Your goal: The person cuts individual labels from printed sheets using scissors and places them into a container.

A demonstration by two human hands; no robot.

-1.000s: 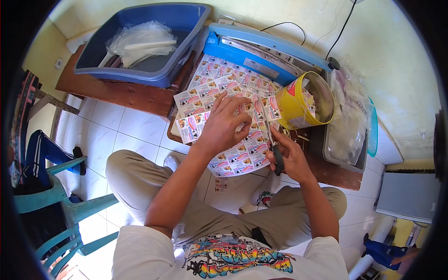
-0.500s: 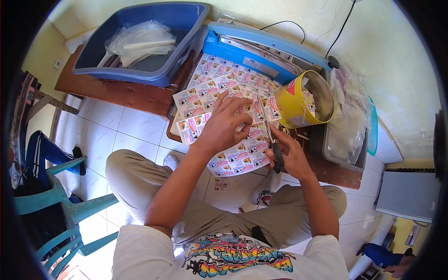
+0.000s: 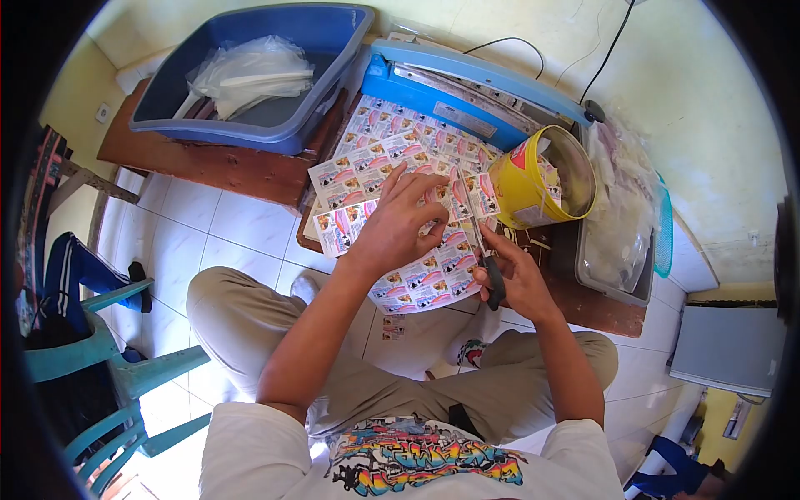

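Note:
A printed sheet of labels (image 3: 429, 275) lies slanted at the bench edge, its lower part hanging over it. My left hand (image 3: 400, 218) is on the sheet, with thumb and forefinger curled together on the paper near the cutting line. In my right hand (image 3: 518, 271) is a pair of scissors (image 3: 495, 287) with black handles. The blades point away from me and lie along the sheet's right side, at a narrow strip of labels. More printed sheets (image 3: 383, 117) are spread beneath. Just right of the strip, a yellow bucket (image 3: 512, 187) leans over with cut label pieces inside.
Behind the sheets stands a blue sealing machine (image 3: 450, 104). A blue tub (image 3: 283, 137) with clear plastic bags is at the left. A grey tray (image 3: 612, 292) of plastic bags sits on the right. A green chair (image 3: 125, 358) is at my left; label scraps (image 3: 393, 327) lie on the floor.
Almost nothing differs. The scissors and right hand have shifted very slightly, and both hands keep their places on the sheet.

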